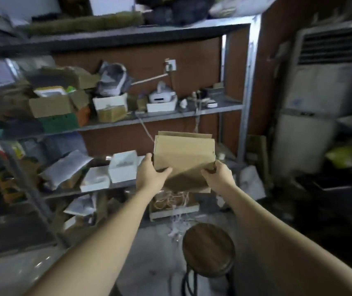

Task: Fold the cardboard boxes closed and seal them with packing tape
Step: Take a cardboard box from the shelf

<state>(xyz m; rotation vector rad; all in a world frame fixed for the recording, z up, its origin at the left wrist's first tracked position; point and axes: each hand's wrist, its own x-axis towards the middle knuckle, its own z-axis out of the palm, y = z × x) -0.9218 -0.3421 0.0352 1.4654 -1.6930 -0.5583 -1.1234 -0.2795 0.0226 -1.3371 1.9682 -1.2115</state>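
A stack of flattened brown cardboard boxes (183, 152) is held up in front of the metal shelf unit, tilted toward me. My left hand (152, 174) grips its lower left corner, thumb on the front face. My right hand (219, 175) grips the lower right corner, fingers curled round the edge. Both arms are stretched out forward. No packing tape is visible.
The metal shelf unit (246, 103) is crowded with boxes, bags and small devices. A round wooden stool (208, 249) stands on the floor below my hands. An open box with string (173, 205) sits low behind it. A white standing air conditioner (316, 92) is at right.
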